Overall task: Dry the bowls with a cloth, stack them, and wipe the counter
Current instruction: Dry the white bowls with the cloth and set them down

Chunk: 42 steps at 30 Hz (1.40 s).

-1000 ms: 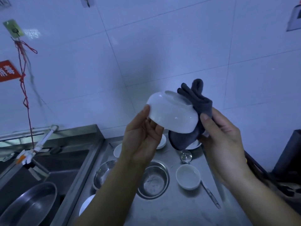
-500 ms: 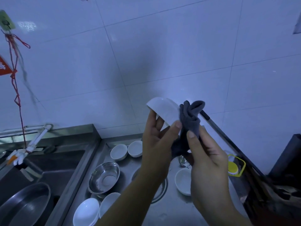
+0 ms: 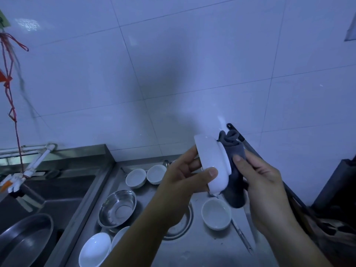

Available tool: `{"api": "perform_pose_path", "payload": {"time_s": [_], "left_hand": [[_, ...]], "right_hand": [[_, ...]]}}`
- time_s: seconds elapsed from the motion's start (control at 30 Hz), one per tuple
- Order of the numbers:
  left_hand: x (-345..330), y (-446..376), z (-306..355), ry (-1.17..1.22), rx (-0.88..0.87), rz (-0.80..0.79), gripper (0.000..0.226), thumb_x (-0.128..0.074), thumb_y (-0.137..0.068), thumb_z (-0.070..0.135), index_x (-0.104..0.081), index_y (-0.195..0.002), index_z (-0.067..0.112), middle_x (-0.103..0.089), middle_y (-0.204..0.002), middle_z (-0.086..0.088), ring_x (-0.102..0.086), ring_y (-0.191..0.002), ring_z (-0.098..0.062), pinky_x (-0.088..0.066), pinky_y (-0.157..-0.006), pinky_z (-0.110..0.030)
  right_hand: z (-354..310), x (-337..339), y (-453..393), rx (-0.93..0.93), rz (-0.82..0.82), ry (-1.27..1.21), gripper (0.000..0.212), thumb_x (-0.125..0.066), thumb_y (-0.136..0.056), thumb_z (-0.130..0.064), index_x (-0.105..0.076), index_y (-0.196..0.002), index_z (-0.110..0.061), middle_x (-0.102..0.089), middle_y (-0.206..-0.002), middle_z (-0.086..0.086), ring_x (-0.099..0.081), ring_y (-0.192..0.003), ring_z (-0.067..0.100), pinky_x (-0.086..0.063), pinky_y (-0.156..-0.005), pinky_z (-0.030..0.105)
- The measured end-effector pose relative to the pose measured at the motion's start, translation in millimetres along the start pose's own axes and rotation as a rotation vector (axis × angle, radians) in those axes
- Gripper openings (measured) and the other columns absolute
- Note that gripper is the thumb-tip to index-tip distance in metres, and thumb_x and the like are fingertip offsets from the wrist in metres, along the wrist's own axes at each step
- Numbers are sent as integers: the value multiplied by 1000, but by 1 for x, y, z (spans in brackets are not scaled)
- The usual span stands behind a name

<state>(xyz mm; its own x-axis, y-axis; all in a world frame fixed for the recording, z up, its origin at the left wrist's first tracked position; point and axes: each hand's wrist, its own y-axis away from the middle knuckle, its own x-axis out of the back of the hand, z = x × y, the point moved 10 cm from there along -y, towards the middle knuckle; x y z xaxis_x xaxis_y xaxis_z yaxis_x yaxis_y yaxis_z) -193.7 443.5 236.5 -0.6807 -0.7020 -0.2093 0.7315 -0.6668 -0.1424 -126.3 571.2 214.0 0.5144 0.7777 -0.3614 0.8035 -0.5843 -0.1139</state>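
White bowl (image 3: 212,160) held on edge above counter (image 3: 202,253), cloth (image 3: 234,182) pressed against it

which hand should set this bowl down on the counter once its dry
Probably the left hand: it already grips the white bowl on its own, thumb over the side. The right hand holds only the grey cloth.

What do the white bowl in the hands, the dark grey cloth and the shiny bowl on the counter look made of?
White bowl: likely glazed ceramic, smooth and glossy. Dark grey cloth: soft fabric, matte, bunched in folds. Shiny bowl: probably stainless steel, with mirror-like reflections.
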Motion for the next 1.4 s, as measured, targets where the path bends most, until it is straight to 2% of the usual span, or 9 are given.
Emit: {"api": "perform_pose_path", "payload": {"time_s": [0.13, 0.3, 0.47, 0.63, 0.73, 0.93, 1.07, 1.2, 1.4], "left_hand": [[3, 0, 0, -7, -5, -4, 50, -64, -87, 4, -61, -134, 22, -73, -120, -10, -71, -105, -27, -60, -81, -35], [10, 1, -2, 117, 39, 10, 48, -61, -87, 7, -60, -134, 15, -71, -123, -14, -71, -106, -29, -61, -81, -39], [11, 1, -12, 213, 196, -22, 44, -62, -87, 12, -67, -131, 13, -66, -131, -19, -70, -109, -34, -62, -86, -45], [-1, 8, -18, 193, 304, -168, 41, -66, -89, 14, -68, -130, 13, -67, -130, -20, -71, -106, -29, -62, -81, -38], [-6, 14, -17, 182, 290, -208, 45, -70, -82, 16, -70, -127, 16, -69, -127, -17, -72, -105, -29, -63, -81, -40], [-1, 19, -13, 401, 192, -160, 62, -90, -71, 27, -70, -127, 10, -69, -127, -16, -70, -110, -30, -56, -94, -47], [22, 12, -19, 653, 156, 123, 63, -85, -73, 18, -64, -130, -1, -70, -124, -19, -73, -106, -26, -59, -91, -39], [30, 9, -20, 546, 103, 265, 45, -59, -83, 14, -61, -127, 4, -73, -119, -15, -75, -98, -21, -63, -79, -33], [55, 8, -48, 422, 182, 452, 33, -65, -83, 9, -68, -116, 8, -72, -117, -13, -71, -95, -21, -64, -81, -37]], "right_hand": [[-11, -3, 5, 98, -92, 21, 22, -59, -99, -18, -79, -106, -25, -61, -93, 40, -57, -82, 28, -43, -80, 42], [-12, 5, 10, 174, -228, -21, 26, -65, -95, -30, -74, -117, -20, -65, -96, 15, -53, -91, 24, -43, -85, 40], [-24, 9, 30, 379, -172, 140, 25, -58, -100, -32, -74, -119, -31, -62, -73, -4, -54, -76, 2, -44, -73, 14], [-43, -8, 33, 535, -204, 425, 39, -55, -99, -19, -63, -132, -37, -64, -129, -27, -58, -129, 12, -46, -100, 18], [-41, -6, 5, 337, -285, 303, 36, -60, -97, -16, -71, -122, -39, -72, -92, -25, -66, -84, 3, -49, -75, 14], [-1, 12, 3, 50, -216, -6, 32, -59, -87, -32, -77, -112, -25, -73, -108, 20, -67, -100, 25, -50, -89, 44], [3, 14, 26, 161, -103, 8, 36, -58, -87, -25, -73, -120, -23, -78, -102, -1, -69, -99, 13, -56, -88, 27], [-1, 6, 48, 260, -134, 151, 37, -53, -91, -17, -68, -123, -7, -57, -58, -24, -46, -54, -7, -37, -59, 6], [38, 45, 15, -256, -35, -128, 36, -60, -86, -23, -73, -118, -12, -76, -99, 6, -68, -82, 21, -52, -60, 26]]}}
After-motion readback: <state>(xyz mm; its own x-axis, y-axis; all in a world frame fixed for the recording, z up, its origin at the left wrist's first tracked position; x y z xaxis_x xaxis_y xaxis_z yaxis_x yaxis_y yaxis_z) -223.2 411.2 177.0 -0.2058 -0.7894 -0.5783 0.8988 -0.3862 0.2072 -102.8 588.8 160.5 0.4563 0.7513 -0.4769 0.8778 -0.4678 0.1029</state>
